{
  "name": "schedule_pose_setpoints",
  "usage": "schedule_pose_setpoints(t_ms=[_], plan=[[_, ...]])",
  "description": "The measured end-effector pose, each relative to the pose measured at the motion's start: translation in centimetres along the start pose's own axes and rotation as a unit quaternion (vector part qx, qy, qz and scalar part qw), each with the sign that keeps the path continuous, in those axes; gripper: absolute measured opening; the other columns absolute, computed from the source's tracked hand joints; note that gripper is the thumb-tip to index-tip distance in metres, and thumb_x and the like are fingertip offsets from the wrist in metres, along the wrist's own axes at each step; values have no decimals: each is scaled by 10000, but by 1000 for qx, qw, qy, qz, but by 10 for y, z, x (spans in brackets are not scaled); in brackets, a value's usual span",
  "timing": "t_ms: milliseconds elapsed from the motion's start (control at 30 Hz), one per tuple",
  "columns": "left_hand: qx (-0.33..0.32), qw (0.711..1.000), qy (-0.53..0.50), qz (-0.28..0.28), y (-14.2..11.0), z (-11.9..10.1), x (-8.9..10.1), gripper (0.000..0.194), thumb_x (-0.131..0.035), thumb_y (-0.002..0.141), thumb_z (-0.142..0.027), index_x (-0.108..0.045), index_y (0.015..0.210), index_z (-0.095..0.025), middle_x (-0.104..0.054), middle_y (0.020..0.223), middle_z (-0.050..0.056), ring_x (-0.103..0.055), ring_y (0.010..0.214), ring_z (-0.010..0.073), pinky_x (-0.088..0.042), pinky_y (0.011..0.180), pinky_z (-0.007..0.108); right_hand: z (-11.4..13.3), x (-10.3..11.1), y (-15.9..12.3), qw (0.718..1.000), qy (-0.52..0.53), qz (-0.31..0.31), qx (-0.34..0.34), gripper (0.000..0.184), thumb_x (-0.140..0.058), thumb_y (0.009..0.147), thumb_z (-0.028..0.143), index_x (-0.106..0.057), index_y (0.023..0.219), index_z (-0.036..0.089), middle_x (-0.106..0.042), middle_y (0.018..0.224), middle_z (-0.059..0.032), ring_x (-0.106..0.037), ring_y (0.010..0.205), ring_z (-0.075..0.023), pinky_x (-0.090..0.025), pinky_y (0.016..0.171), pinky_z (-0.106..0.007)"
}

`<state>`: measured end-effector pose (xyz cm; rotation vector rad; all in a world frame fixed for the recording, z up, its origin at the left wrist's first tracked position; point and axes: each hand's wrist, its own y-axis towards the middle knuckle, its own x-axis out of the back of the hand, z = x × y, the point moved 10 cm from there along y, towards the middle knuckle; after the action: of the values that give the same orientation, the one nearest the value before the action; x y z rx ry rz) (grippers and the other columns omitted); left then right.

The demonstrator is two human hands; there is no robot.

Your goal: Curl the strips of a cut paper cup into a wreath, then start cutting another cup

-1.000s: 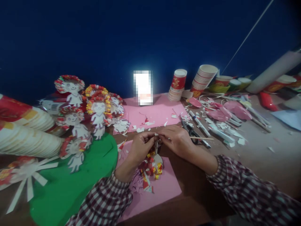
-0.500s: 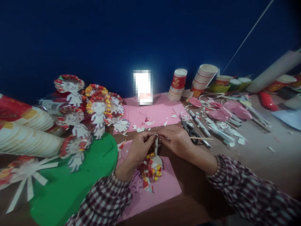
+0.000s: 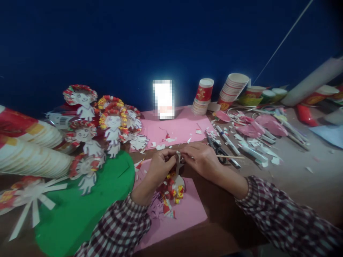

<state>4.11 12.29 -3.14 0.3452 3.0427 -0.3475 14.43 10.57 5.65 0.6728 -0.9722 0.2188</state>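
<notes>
My left hand (image 3: 160,167) and my right hand (image 3: 201,159) meet over a pink paper sheet (image 3: 187,214), both pinching the top of a small paper-cup doll (image 3: 173,187). The doll is white with a fringe of curled red and yellow strips and hangs down below my fingers. The fingers of both hands are closed on a thin white strip of it. Both sleeves are checked. Scissors (image 3: 215,146) and a thin wooden stick (image 3: 230,157) lie just right of my right hand.
Finished paper dolls (image 3: 107,123) stand on the left beside a green sheet (image 3: 80,210) and lying stacks of cups (image 3: 29,150). More cup stacks (image 3: 233,89), pens, pink cut-outs and scraps litter the right. A lit phone (image 3: 163,99) leans on the blue wall.
Hardly anything moved: both hands stay pinched on the doll's strip, and the doll has shifted very slightly under them.
</notes>
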Motion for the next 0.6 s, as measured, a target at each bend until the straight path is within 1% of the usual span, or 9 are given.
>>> schedule_pose_setpoints(t_ms=[67,200,267,400,500,600], plan=[[5,1000,-12,6,0,0,-2,272,-664,722,-333,-688,895,-124,-660,680,38,-595,593,123,-464,549,220,0,0,0,1000,-5,-1,1,175,-492,883,191,-665,903,172,-677,868,-56,-600,849,-162,-458,765,-288],[20,1000,-14,-4,-1,0,-1,296,-674,712,-375,-693,859,-118,-613,601,12,-518,485,88,-402,458,196,0,-1,-1,1000,-1,1,2,163,-500,869,173,-660,902,176,-674,878,-48,-599,851,-161,-456,771,-288],[17,1000,-6,-5,0,-1,-1,290,-675,711,-375,-695,850,-122,-593,569,-4,-488,455,78,-378,435,189,-1,-2,-2,1000,11,1,3,160,-511,860,168,-658,923,179,-675,893,-46,-599,863,-159,-455,777,-287],[3,1000,5,-5,-1,-5,-2,277,-673,716,-353,-697,856,-116,-600,563,-1,-497,463,80,-384,441,188,-3,-1,-2,999,39,-10,-2,153,-542,850,192,-658,950,186,-681,924,-45,-604,885,-164,-453,794,-293],[4,1000,7,-3,-1,-5,-2,280,-668,724,-339,-696,881,-109,-635,614,22,-529,495,88,-401,460,191,-6,-1,-3,999,47,-13,-13,150,-531,867,208,-665,931,184,-685,905,-44,-608,874,-161,-452,791,-291],[3,1000,2,5,-1,-4,-3,275,-670,725,-329,-696,896,-115,-633,617,16,-520,489,80,-392,456,184,-7,-1,-2,999,45,-15,-18,143,-530,867,199,-666,910,182,-685,896,-42,-608,861,-155,-453,776,-281]])
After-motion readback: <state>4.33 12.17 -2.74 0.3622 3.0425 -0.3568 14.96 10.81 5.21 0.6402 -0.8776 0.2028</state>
